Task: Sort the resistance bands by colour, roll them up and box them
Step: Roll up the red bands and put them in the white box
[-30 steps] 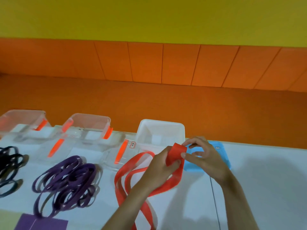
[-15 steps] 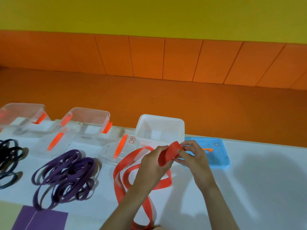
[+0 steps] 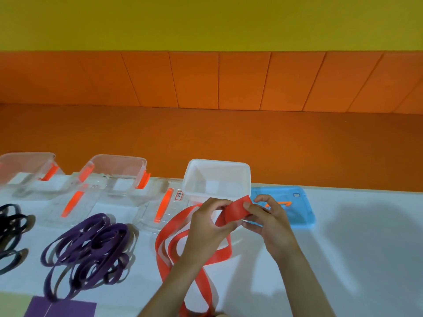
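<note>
A red resistance band (image 3: 235,210) is held above the white table (image 3: 366,248), just in front of an open white box (image 3: 217,177). My left hand (image 3: 207,227) grips the folded end from the left. My right hand (image 3: 267,216) pinches the same end from the right with thumb and fingers. The band's loose loops (image 3: 174,239) trail down onto the table toward me. A pile of purple bands (image 3: 91,245) lies to the left, and black bands (image 3: 11,225) sit at the far left edge.
Two clear boxes (image 3: 119,172) (image 3: 27,168) with orange latches stand along the table's far edge, with clear lids (image 3: 160,209) lying in front. A blue lid (image 3: 295,209) lies right of the white box. A purple card (image 3: 61,308) sits at the near left.
Both hands have kept working the red band's folded end, which now lies flatter and more stretched between them. The view has shifted slightly.
</note>
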`<action>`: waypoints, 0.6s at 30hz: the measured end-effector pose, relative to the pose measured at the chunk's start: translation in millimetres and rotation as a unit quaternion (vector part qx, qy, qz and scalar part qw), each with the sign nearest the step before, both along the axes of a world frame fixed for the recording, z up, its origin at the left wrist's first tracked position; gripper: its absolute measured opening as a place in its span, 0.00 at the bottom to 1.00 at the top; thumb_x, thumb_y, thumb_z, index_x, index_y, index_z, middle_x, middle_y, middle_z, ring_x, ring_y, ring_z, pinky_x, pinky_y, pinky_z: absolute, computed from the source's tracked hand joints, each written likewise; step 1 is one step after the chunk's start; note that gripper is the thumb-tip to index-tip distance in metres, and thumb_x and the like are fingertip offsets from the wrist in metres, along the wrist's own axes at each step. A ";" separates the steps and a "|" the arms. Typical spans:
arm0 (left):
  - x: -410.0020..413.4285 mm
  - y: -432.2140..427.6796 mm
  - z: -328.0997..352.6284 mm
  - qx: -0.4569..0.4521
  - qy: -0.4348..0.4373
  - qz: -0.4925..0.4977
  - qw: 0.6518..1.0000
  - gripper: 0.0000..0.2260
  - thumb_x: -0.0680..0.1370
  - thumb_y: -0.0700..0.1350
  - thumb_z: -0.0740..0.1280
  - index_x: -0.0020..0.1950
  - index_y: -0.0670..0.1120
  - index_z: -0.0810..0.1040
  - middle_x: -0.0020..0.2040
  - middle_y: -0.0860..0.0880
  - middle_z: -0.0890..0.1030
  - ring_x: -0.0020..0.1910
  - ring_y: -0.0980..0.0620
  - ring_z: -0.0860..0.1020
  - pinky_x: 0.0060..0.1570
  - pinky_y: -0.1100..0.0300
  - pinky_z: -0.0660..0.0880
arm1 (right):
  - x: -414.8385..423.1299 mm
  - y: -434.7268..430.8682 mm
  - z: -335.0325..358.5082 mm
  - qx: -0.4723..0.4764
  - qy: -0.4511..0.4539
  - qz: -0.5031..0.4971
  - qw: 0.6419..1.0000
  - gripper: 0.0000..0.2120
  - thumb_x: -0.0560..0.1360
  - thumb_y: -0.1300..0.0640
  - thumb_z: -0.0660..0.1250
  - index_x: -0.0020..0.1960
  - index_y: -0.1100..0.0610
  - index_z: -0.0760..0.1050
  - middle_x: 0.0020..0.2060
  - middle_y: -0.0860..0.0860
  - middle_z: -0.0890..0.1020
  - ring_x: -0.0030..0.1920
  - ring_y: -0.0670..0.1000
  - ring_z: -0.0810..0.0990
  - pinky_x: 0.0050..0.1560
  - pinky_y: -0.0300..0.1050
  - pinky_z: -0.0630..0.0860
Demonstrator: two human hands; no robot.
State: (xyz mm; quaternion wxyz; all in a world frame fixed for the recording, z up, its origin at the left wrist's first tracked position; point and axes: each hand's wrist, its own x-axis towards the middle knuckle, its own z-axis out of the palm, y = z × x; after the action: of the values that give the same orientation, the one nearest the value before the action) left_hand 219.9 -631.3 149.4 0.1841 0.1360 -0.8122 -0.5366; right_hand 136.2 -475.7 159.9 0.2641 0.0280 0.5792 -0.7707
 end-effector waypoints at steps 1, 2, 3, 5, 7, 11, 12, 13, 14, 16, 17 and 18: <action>-1.5 0.5 1.5 -0.002 0.014 0.000 1.000 0.19 0.71 0.46 0.83 0.60 0.54 0.84 0.55 0.64 0.84 0.59 0.60 0.81 0.56 0.74 0.75 | 0.5 -0.7 -1.3 -0.015 -0.012 0.006 1.000 0.13 0.71 0.57 0.79 0.47 0.51 0.76 0.45 0.60 0.88 0.44 0.60 0.88 0.44 0.45 0.84; -2.8 0.6 2.6 -0.004 0.022 -0.001 1.000 0.19 0.71 0.44 0.83 0.60 0.52 0.84 0.54 0.62 0.84 0.59 0.59 0.81 0.56 0.73 0.76 | 1.7 -2.0 -2.2 -0.029 -0.020 0.013 0.999 0.12 0.74 0.57 0.78 0.48 0.51 0.75 0.45 0.59 0.87 0.45 0.59 0.87 0.44 0.46 0.84; -3.9 0.7 3.1 -0.007 0.026 -0.003 1.000 0.19 0.72 0.43 0.83 0.60 0.51 0.84 0.54 0.61 0.84 0.59 0.58 0.81 0.56 0.72 0.76 | 3.2 -3.4 -3.0 -0.037 -0.023 0.020 0.999 0.10 0.76 0.57 0.77 0.49 0.52 0.75 0.46 0.59 0.86 0.46 0.58 0.87 0.46 0.47 0.84; -4.8 1.2 2.9 -0.004 0.028 -0.003 1.000 0.19 0.73 0.43 0.82 0.62 0.51 0.84 0.56 0.59 0.83 0.60 0.58 0.81 0.57 0.71 0.77 | 5.8 -6.2 -4.5 -0.025 -0.008 0.021 0.999 0.08 0.79 0.56 0.74 0.51 0.56 0.75 0.49 0.59 0.86 0.49 0.57 0.87 0.49 0.51 0.85; -5.1 2.4 1.7 0.012 0.028 0.000 1.000 0.20 0.73 0.46 0.82 0.64 0.52 0.84 0.58 0.60 0.83 0.62 0.59 0.81 0.59 0.70 0.77 | 7.3 -7.1 -5.2 0.034 0.030 0.009 0.999 0.10 0.80 0.54 0.74 0.52 0.60 0.77 0.50 0.56 0.87 0.53 0.55 0.87 0.54 0.54 0.85; -4.2 6.1 -0.8 0.026 0.018 0.017 0.999 0.24 0.74 0.49 0.82 0.67 0.61 0.79 0.59 0.72 0.81 0.64 0.68 0.79 0.60 0.75 0.74 | 6.2 -7.5 -8.0 0.121 0.083 0.004 0.989 0.13 0.80 0.51 0.73 0.44 0.60 0.82 0.43 0.55 0.87 0.48 0.55 0.88 0.54 0.49 0.85; -4.2 6.4 -0.4 0.029 0.015 0.018 0.999 0.24 0.74 0.48 0.82 0.66 0.63 0.79 0.58 0.72 0.81 0.63 0.68 0.79 0.60 0.76 0.73 | 5.6 -7.4 -7.9 0.129 0.086 0.006 0.988 0.13 0.80 0.50 0.73 0.42 0.59 0.82 0.41 0.56 0.87 0.47 0.55 0.88 0.54 0.48 0.85; -4.9 6.6 0.5 0.026 0.015 0.018 0.999 0.23 0.74 0.48 0.82 0.64 0.64 0.78 0.57 0.72 0.82 0.62 0.68 0.79 0.59 0.76 0.73 | 4.7 -7.0 -7.5 0.134 0.087 0.008 0.987 0.13 0.79 0.49 0.75 0.41 0.58 0.83 0.40 0.56 0.87 0.45 0.55 0.88 0.53 0.47 0.85; -5.7 6.3 1.2 0.018 0.017 0.018 1.000 0.22 0.74 0.48 0.82 0.61 0.65 0.78 0.56 0.71 0.83 0.61 0.68 0.80 0.58 0.76 0.73 | 3.6 -6.5 -7.0 0.136 0.087 0.010 0.987 0.12 0.77 0.48 0.77 0.41 0.56 0.84 0.40 0.55 0.88 0.44 0.54 0.89 0.52 0.47 0.86; -6.8 5.1 0.3 0.006 0.026 0.019 0.999 0.20 0.73 0.47 0.82 0.57 0.66 0.79 0.55 0.70 0.83 0.59 0.67 0.81 0.56 0.77 0.73 | 1.7 -5.9 -7.0 0.123 0.079 0.006 0.989 0.10 0.74 0.50 0.80 0.48 0.55 0.83 0.40 0.57 0.88 0.43 0.55 0.89 0.51 0.47 0.86; -6.9 4.8 -1.1 0.004 0.031 0.018 0.999 0.19 0.73 0.47 0.82 0.56 0.65 0.80 0.54 0.70 0.84 0.58 0.67 0.81 0.56 0.77 0.73 | 0.7 -6.2 -7.7 0.114 0.071 0.002 0.991 0.13 0.73 0.52 0.81 0.52 0.54 0.81 0.39 0.58 0.88 0.43 0.55 0.89 0.50 0.47 0.86; -6.8 4.9 -3.4 0.003 0.034 0.015 0.999 0.18 0.73 0.47 0.82 0.56 0.63 0.81 0.54 0.70 0.84 0.58 0.67 0.81 0.56 0.77 0.73 | 0.0 -6.6 -8.1 0.110 0.063 -0.001 0.992 0.15 0.73 0.54 0.80 0.55 0.53 0.79 0.39 0.59 0.88 0.42 0.56 0.89 0.49 0.48 0.87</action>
State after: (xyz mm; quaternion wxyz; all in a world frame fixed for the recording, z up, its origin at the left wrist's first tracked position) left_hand 213.1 -626.4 145.9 0.2193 0.1310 -0.8014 -0.5408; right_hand 136.2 -482.2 151.8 0.2221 0.0088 0.6755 -0.7031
